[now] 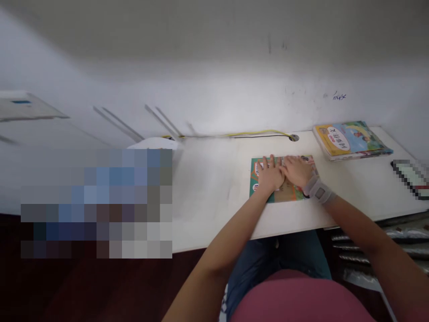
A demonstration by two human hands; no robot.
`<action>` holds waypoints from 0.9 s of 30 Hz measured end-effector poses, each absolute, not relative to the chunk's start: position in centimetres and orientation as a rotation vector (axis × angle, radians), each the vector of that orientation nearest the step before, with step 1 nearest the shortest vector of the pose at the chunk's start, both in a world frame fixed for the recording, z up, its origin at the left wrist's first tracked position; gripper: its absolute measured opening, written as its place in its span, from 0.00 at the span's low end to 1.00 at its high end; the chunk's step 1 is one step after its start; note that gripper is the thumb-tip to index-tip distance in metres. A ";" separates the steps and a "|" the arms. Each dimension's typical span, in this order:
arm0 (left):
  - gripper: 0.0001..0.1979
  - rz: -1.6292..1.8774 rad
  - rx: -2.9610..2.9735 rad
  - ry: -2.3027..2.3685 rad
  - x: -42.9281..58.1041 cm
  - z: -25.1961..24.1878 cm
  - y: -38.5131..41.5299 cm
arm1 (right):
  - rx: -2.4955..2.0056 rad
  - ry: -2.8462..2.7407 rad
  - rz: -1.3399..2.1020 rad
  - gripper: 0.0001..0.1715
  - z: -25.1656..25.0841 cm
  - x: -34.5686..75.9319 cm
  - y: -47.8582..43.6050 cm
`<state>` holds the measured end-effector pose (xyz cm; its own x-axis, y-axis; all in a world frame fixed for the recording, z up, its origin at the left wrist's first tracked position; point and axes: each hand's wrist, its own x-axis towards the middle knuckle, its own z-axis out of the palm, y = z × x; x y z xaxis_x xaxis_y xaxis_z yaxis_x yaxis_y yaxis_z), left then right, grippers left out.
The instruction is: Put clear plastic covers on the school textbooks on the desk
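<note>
A green and brown book [284, 196] lies flat on the white desk [208, 192], its cover partly hidden under both hands. On its left half rests my left hand [271, 175], palm down with fingers spread. Beside it, touching it, my right hand [297, 171] presses on the upper right part of the cover, its fingers pointing left and slightly blurred. A grey band with a square face is around my right wrist. Neither hand holds anything.
Several stacked books [351, 138] lie at the desk's back right. A phone-like object [410, 179], partly pixelated, is at the right edge. Yellow and black cables run along the wall to a desk hole [294, 137]. A pixelated area covers the left. Wrapped items show below the desk at right.
</note>
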<state>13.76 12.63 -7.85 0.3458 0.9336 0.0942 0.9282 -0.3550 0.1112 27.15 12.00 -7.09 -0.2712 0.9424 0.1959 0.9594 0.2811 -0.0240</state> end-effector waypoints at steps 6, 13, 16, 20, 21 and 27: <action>0.28 0.299 2.543 1.738 12.6 -8.1 13.2 | -1.631 -2.439 -0.104 0.28 -8.2 28.6 12.9; 0.26 0.496 2.412 1.900 10.5 -8.0 14.1 | -1.643 -2.378 -0.108 0.23 -8.5 32.9 14.2; 0.26 0.571 2.174 2.100 9.5 -8.1 14.5 | -1.636 -2.360 -0.115 0.21 -8.7 32.6 14.2; 0.23 0.786 1.889 2.042 8.8 -8.0 15.1 | -1.621 -2.345 -0.125 0.21 -8.7 32.4 14.2; 0.21 0.832 1.843 2.007 8.6 -7.9 15.3 | -1.617 -2.343 -0.128 0.20 -8.7 32.4 14.2; 0.23 1.000 1.661 1.915 7.4 -7.1 16.6 | -1.592 -2.345 -0.137 0.21 -8.8 32.6 14.3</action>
<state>7.44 16.65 -7.11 -0.2032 0.9685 0.1439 0.6713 0.0308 0.7406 32.59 14.30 -8.84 -0.3389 0.8915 0.3006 0.9205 0.3803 -0.0901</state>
